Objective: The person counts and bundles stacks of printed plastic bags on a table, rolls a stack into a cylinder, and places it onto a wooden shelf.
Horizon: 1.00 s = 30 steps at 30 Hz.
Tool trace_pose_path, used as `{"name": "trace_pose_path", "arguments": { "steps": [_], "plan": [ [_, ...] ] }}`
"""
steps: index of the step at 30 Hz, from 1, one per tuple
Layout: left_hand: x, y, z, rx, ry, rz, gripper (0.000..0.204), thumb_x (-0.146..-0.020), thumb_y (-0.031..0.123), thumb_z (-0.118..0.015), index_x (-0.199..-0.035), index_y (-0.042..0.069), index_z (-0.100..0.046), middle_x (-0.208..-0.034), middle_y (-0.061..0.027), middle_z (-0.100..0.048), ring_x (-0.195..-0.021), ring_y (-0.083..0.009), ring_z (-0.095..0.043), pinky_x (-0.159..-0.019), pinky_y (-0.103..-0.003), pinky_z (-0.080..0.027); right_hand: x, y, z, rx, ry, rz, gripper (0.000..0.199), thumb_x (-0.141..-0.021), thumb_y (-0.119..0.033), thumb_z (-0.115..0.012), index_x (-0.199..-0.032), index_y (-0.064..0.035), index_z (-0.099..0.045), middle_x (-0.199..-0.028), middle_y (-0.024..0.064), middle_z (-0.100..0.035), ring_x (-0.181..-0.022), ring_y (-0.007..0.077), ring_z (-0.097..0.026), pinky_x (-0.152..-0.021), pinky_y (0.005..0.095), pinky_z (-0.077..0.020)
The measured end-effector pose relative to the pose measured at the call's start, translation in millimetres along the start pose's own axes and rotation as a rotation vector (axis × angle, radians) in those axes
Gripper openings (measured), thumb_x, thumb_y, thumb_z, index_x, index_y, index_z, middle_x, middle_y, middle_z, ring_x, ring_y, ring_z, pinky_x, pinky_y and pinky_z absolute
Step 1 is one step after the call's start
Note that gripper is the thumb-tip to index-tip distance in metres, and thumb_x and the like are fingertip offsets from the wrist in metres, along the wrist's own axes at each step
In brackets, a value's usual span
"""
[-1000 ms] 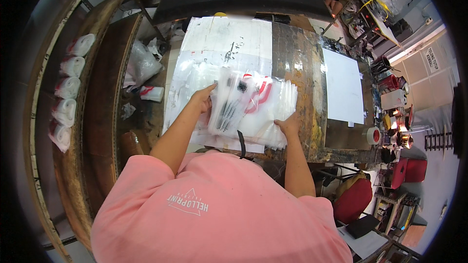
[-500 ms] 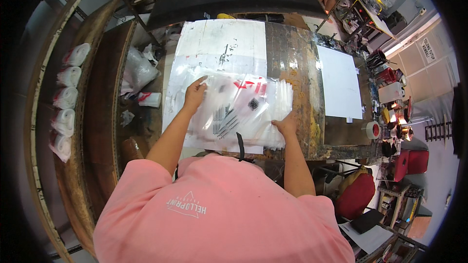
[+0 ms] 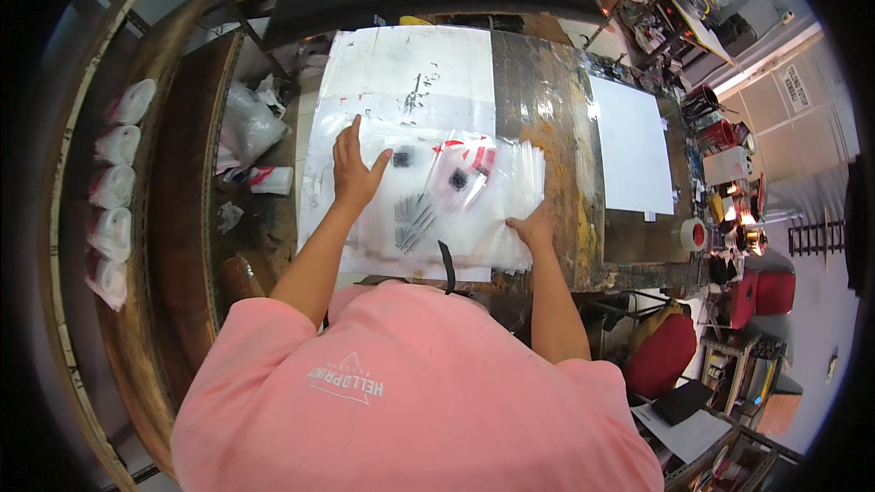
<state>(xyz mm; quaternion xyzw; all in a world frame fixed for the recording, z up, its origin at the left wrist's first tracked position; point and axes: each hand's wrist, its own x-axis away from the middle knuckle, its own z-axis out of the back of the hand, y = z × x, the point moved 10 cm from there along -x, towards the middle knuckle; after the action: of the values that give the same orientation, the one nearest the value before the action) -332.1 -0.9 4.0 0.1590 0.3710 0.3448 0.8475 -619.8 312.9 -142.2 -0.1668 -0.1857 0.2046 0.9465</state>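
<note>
A stack of clear plastic bags (image 3: 437,228) with red and black printing lies on a white board (image 3: 401,64) on the worktable. My left hand (image 3: 357,164) is at the stack's left edge, its fingers stretched out and the thumb apart, holding nothing. At the right edge, my right hand (image 3: 531,226) has its thumb on top of the bags, and its other fingers are mostly hidden beside the fanned edge. The topmost bag looks folded over near the middle, so its printing shows at a slant.
The dark, paint-stained worktable (image 3: 538,109) carries a white sheet (image 3: 633,146) and a tape roll (image 3: 694,234) on the right. Several rolled plastic bundles (image 3: 111,185) sit on the left shelf. A red chair (image 3: 658,355) stands near the table's front right.
My left hand has let go of the top bag's left side, and its fingers have spread outward. The bag's left part has shifted, uncovering a black square print. My right hand stays at the right edge.
</note>
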Motion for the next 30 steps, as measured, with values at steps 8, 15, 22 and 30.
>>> {"name": "trace_pose_path", "arguments": {
  "steps": [8,15,22,30],
  "plan": [
    [90.0,146.0,-110.1,-0.198,-0.754,-0.286,0.075,-0.084,0.043,-0.078,-0.134,-0.007,-0.053,-0.125,-0.0218,-0.058,-0.107,-0.0364,-0.063,-0.088,-0.043,-0.056,-7.6,5.5,-4.4,0.117,0.021,-0.070,0.110,-0.061,-0.040,-0.097,-0.141,0.0089,-0.039,-0.134,0.0328,-0.058,-0.125,0.0482,-0.057,-0.106,0.0508,-0.0479],
    [92.0,140.6,-173.8,-0.643,-0.839,-0.396,0.067,-0.092,0.022,-0.065,-0.146,-0.010,-0.041,-0.116,-0.0268,-0.063,-0.096,-0.0365,-0.069,-0.081,-0.042,-0.060,-12.3,1.3,-11.2,0.019,0.026,0.005,0.109,-0.061,-0.040,-0.097,-0.140,0.0094,-0.041,-0.137,0.0329,-0.055,-0.130,0.0472,-0.053,-0.108,0.0502,-0.0461],
    [35.0,28.3,-86.2,0.139,-0.418,0.173,0.071,-0.091,0.009,-0.056,-0.158,0.004,-0.032,-0.127,-0.0264,-0.061,-0.111,-0.0459,-0.063,-0.105,-0.050,-0.049,-4.8,1.8,-6.3,-0.031,0.025,-0.014,0.110,-0.061,-0.039,-0.097,-0.141,0.0093,-0.040,-0.139,0.0324,-0.055,-0.131,0.0468,-0.053,-0.110,0.0487,-0.0455],
    [21.6,-75.5,14.0,-0.315,-0.201,0.381,0.119,-0.078,0.071,-0.077,-0.155,-0.008,-0.032,-0.148,-0.0310,-0.041,-0.140,-0.0427,-0.039,-0.116,-0.051,-0.036,-3.4,-1.8,-1.1,-0.079,0.021,0.022,0.113,-0.061,-0.039,-0.098,-0.145,0.0083,-0.038,-0.139,0.0323,-0.055,-0.130,0.0456,-0.055,-0.110,0.0485,-0.0460]
  ]
}}
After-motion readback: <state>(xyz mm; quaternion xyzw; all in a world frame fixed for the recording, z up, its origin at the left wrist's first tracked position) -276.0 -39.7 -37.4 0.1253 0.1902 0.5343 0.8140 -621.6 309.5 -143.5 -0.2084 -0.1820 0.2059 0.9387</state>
